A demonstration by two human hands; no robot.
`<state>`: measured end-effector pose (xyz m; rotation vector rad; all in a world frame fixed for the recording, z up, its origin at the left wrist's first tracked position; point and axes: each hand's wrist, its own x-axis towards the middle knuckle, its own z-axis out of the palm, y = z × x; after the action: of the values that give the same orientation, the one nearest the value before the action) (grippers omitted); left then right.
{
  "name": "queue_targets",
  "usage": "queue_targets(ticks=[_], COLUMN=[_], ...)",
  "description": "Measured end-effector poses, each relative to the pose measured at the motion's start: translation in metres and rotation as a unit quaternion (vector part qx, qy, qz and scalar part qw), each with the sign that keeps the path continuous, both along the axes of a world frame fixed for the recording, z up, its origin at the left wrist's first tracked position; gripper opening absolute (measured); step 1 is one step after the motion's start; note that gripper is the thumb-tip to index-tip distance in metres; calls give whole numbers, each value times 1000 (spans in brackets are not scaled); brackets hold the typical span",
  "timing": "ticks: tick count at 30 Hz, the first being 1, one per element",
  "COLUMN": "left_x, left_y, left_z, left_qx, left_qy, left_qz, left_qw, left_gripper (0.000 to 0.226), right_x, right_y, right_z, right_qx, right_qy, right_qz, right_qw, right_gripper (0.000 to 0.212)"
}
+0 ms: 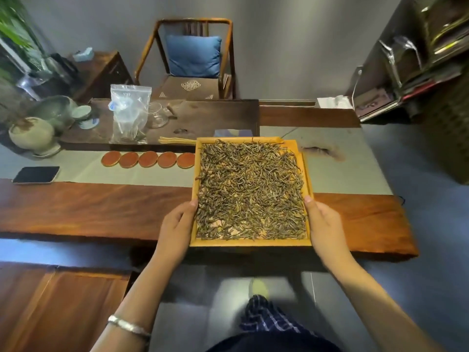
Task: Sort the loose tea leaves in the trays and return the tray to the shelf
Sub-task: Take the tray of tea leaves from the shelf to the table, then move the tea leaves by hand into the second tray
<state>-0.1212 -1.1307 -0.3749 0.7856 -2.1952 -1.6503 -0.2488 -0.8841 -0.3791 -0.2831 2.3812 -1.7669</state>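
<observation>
The wooden tray (251,243) of loose tea leaves (250,191) sits over the near edge of the long wooden table (88,207). Both forearms reach forward from below. The left hand (175,229) grips the tray's left rim, the right hand (323,224) its right rim — thumbs lie on top, the other fingers curl under, out of sight. 5 round red coasters (148,159) line up just left of the tray.

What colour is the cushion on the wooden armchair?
Blue; the cushion leans against the armchair back, shown in the head view.
</observation>
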Motion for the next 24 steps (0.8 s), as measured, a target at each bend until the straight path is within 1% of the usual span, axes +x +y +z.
queue_targets(ticks=[2,5,9,11,16,19,20,22,23,24], left_x=[-30,-72,-102,-113,-118,-119,-120,-121,-121,-120], left_y=[-8,-15,-18,-21,-26,-29,-29,-29,-29,-29], left_z=[-1,-8,-28,-35,-50,-56,-57,-59,-61,-64], left_qx=[7,29,58,56,101,98,97,106,112,115], left_qy=[4,0,-22,-27,-55,-62,-64,-68,-72,-77], left_qz=[10,32,67,80,83,74,75,77,75,72], left_qw=[1000,999,996,995,990,991,990,989,988,988], left_gripper=[37,36,39,39,39,38,38,37,37,37], right_x=[-29,-67,-85,-92,-97,-100,-104,-113,-118,-124], right_y=[-8,-21,-30,-34,-40,-40,-39,-39,-38,-38], right_z=[-3,-5,-15,-21,-39,-47,-48,-50,-50,-51], right_qx=[8,24,45,39,62,78,82,101,121,148], right_qy=[-2,18,10,-13,-59,-83,-87,-72,-49,-19], right_qz=[1,-4,3,11,25,28,22,-4,-14,-15], right_qw=[1000,1000,999,999,996,993,993,992,991,989], right_gripper=[47,48,43,41,39,37,34,22,20,24])
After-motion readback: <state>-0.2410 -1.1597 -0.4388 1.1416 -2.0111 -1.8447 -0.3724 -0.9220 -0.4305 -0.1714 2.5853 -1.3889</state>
